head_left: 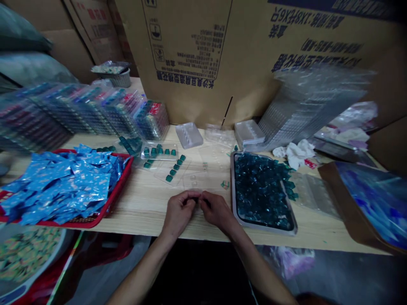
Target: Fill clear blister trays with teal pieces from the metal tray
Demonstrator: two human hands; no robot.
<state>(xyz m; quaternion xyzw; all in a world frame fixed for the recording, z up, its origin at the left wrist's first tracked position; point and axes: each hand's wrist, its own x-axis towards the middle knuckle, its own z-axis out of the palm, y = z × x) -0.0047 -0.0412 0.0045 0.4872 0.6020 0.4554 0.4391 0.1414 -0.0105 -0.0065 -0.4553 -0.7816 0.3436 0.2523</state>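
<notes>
The left hand and the right hand meet over the near part of the light wood desk, both closed, their fingertips curled together so tightly that I cannot tell what, if anything, they hold. Just ahead of them lie clear plastic blister trays with a few small teal cubes set in them, and 1 loose teal piece sits just beyond the right hand. Beside that hand, a metal-rimmed tray is heaped with dark teal cubes. To the left, a red plastic basket holds blue foil sachets, and filled blister trays lean in a row behind it. Further back are a white blister tray, a leaning stack of empty clear blister trays and a crumpled white cloth, with a large cardboard carton standing behind them.
</notes>
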